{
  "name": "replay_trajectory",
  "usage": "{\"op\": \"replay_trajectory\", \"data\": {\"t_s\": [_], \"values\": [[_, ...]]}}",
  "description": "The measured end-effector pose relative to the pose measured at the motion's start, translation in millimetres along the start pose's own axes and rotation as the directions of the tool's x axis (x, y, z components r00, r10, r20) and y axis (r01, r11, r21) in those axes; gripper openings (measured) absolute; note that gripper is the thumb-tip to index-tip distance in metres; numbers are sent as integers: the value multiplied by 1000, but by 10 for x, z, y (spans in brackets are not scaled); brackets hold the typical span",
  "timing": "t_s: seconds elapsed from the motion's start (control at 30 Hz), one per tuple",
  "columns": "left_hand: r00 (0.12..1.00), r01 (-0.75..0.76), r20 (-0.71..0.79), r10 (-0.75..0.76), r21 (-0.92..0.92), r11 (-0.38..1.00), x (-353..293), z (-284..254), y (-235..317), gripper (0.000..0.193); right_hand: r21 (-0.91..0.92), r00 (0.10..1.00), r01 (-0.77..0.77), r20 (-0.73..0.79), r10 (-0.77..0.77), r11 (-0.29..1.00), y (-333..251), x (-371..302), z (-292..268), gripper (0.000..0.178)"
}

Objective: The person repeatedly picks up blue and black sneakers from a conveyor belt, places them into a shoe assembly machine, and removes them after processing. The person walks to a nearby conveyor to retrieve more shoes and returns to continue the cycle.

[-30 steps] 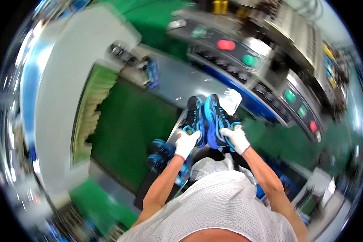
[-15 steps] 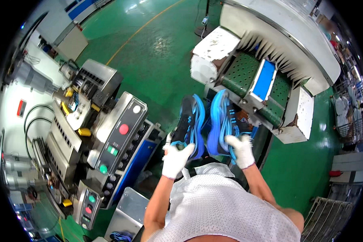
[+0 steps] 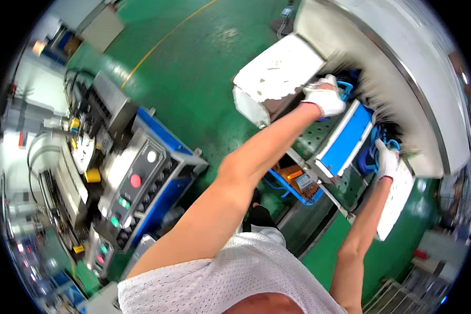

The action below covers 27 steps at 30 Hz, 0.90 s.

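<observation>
Grips on half-hidden blue shoes (image 3: 374, 152)

Both gloves white w/ red cuff trim: left hand (image 3: 324, 97), right hand (image 3: 387, 159). Shoes (image 3: 374, 149) blue/black, blue loops. Divider panel (image 3: 343, 138) bright blue, white edge. Perforated bed (image 3: 311, 138) green. Machine hood (image 3: 403, 68) grey-white. Floor (image 3: 193, 68) green, one yellow line. Control box (image 3: 141, 183) grey face, blue sides; btns red, white, green. Shirt (image 3: 225, 282) white mesh. Bin (image 3: 295, 183) blue, orange inside.
</observation>
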<state>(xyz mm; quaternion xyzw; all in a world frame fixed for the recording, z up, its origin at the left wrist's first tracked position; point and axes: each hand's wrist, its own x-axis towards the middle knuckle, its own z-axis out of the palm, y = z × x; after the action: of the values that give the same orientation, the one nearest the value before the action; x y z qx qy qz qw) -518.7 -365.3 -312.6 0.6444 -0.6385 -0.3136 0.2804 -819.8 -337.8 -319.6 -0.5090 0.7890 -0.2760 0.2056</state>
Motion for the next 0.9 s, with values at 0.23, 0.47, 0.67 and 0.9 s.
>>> {"op": "replay_trajectory", "data": {"t_s": [0.23,0.47,0.67,0.9], "values": [[888,-234,-425,177,-86,968,-2029,-309,-828,45,302,701,700,-119,-703,646,-793,-1375,767,52],[419,865,-347,-839,-126,485,-6266,19,-2934,40,458,-146,368,888,-436,809,-596,-3468,2653,48],[-760,511,-423,-493,-858,-51,-9936,974,-2689,40,514,-426,595,853,-301,618,-831,-5232,3140,47],[-879,360,-214,-427,-883,-300,-11760,1953,-2631,38,469,-464,883,879,-108,26,-615,-6868,3016,50]]}}
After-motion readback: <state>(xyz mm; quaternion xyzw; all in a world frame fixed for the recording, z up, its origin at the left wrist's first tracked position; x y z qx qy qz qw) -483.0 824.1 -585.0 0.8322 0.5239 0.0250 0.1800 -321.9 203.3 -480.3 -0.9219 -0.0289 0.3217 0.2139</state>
